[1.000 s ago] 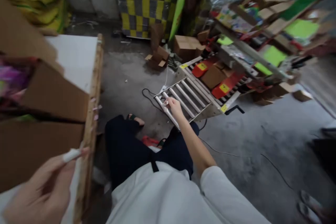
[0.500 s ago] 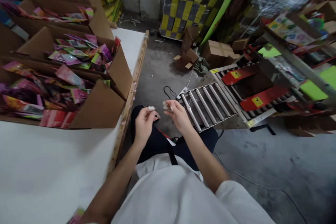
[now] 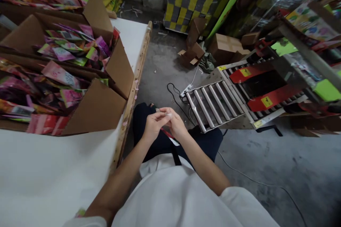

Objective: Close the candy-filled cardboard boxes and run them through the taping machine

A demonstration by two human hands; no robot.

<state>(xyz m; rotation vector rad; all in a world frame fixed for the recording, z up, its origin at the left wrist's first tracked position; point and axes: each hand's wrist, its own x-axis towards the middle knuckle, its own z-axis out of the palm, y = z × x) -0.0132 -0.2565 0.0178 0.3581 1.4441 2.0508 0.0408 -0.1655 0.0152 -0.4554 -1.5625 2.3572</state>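
Observation:
My left hand (image 3: 154,125) and my right hand (image 3: 176,125) meet in front of my lap, their fingertips touching. The fingers of both are bent and pinched together. Something small and whitish shows at the fingertips; I cannot tell whether it is held or is wrapped on the fingers. Below the hands are my dark trousers (image 3: 144,122). Neither hand touches the cartons or the table.
On the left, open cartons (image 3: 97,108) full of colourful packets stand on a white table (image 3: 53,163) with a wooden edge (image 3: 133,95). To the right are a roller conveyor (image 3: 213,104) and a red-guided machine (image 3: 269,101). A cable (image 3: 255,182) crosses the floor.
My hands were apart, each pinching at its fingertips; now they have come together and touch. The view has shifted slightly, with the cartons further left.

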